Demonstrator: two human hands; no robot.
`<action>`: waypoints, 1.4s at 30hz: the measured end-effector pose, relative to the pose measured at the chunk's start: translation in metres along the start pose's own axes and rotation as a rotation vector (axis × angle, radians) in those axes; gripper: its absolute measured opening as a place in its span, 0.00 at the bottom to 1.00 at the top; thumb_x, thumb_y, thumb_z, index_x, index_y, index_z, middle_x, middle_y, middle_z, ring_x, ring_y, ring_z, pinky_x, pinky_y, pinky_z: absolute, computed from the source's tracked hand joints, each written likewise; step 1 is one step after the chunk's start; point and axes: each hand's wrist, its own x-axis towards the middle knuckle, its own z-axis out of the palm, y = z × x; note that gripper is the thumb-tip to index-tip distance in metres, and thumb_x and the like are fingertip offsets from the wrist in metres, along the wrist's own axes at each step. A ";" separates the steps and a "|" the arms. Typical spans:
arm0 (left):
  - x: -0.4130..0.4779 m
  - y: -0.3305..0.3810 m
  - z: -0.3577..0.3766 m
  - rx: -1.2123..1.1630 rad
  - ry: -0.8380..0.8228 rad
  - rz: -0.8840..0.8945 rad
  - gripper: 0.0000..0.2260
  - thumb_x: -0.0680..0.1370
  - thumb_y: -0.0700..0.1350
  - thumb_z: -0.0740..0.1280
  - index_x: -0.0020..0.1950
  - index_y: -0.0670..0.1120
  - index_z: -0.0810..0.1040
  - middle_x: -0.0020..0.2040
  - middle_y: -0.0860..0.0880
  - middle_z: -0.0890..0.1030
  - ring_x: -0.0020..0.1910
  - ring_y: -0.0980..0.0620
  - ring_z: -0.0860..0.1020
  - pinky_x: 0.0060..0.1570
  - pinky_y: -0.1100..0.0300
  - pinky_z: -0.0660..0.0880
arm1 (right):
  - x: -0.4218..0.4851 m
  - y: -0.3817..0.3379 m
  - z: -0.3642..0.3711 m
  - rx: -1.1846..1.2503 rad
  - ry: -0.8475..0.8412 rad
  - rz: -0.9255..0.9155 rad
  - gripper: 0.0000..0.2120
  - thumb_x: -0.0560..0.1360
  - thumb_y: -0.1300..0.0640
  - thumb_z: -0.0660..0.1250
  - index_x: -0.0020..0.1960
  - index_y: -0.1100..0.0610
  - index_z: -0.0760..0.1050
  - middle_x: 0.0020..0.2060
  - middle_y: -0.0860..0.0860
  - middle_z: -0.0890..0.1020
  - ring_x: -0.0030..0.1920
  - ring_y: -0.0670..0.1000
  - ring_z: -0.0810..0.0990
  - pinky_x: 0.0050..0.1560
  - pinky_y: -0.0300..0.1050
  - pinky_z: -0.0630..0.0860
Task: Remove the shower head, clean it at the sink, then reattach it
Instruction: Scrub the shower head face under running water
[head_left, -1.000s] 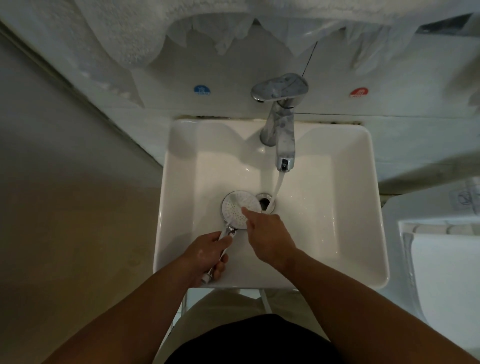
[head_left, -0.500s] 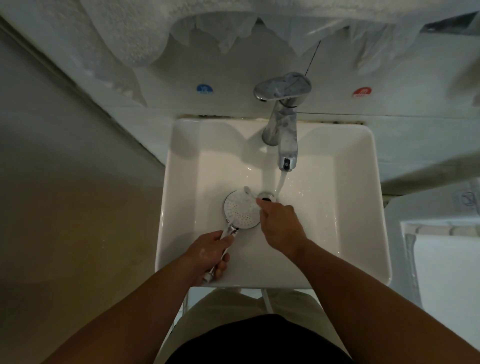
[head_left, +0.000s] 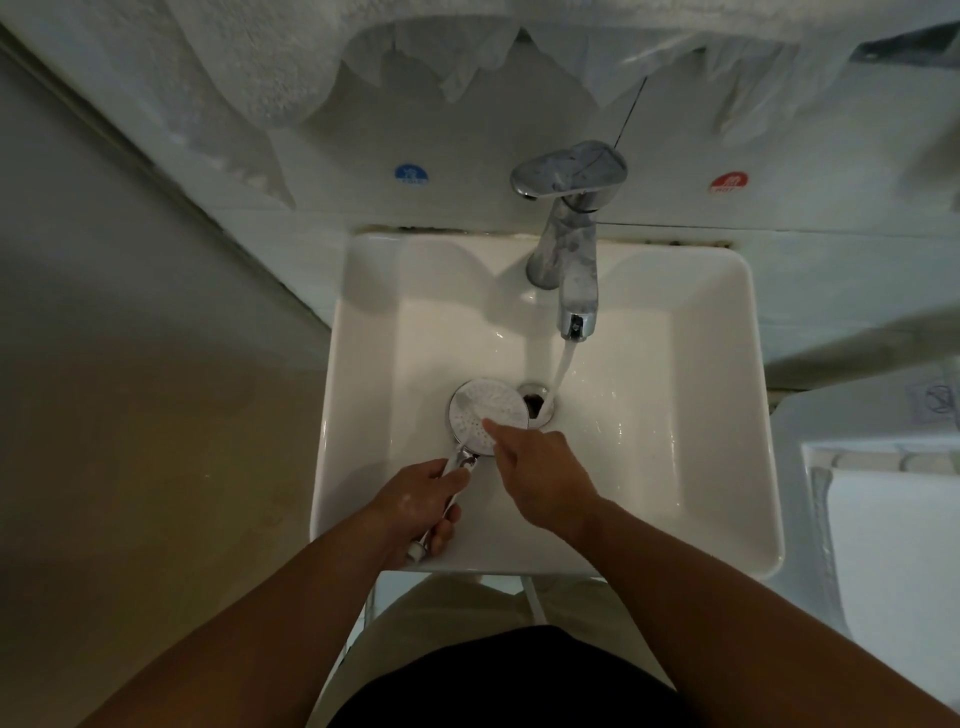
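The white sink (head_left: 675, 415) is seen from above, with the chrome tap (head_left: 569, 260) at its back edge and water (head_left: 563, 366) being run from the spout into the drain (head_left: 535, 404). The shower head (head_left: 480, 408) is held low in the basin, face up, just left of the drain and beside the stream rather than under it. Its handle is gripped by the left hand (head_left: 415, 501), whose fingers are curled round the shaft. Nothing is gripped by the right hand (head_left: 543, 475): its forefinger (head_left: 493, 428) is laid out straight on the near edge of the perforated face, the remaining fingers being folded back. The cleaning step is judged to be in hand, with reattaching yet to be done. For the rubbing to be done well, the face should be tilted under the stream so that loosened dirt is carried off. The handle should be held firmly against twisting, and every ring of nozzles should be worked over, rim included.
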 end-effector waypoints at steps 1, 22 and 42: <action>0.001 0.000 0.000 -0.003 0.003 0.000 0.11 0.83 0.50 0.64 0.54 0.43 0.79 0.33 0.44 0.75 0.23 0.52 0.68 0.25 0.61 0.66 | 0.002 0.003 -0.004 -0.006 0.010 0.001 0.19 0.84 0.53 0.58 0.74 0.52 0.72 0.64 0.59 0.81 0.57 0.57 0.84 0.58 0.46 0.82; 0.000 0.000 0.000 -0.008 -0.003 -0.002 0.09 0.84 0.50 0.64 0.56 0.46 0.80 0.34 0.44 0.76 0.24 0.52 0.69 0.25 0.61 0.67 | 0.007 0.007 -0.020 -0.064 0.021 0.045 0.19 0.85 0.53 0.57 0.74 0.51 0.72 0.67 0.58 0.79 0.63 0.58 0.81 0.58 0.42 0.78; -0.001 0.000 0.001 -0.004 -0.002 0.000 0.09 0.83 0.50 0.64 0.53 0.46 0.80 0.33 0.45 0.75 0.24 0.51 0.69 0.26 0.61 0.66 | 0.018 0.009 -0.022 -0.106 0.009 0.010 0.19 0.84 0.54 0.58 0.74 0.51 0.71 0.64 0.60 0.81 0.59 0.60 0.81 0.60 0.52 0.80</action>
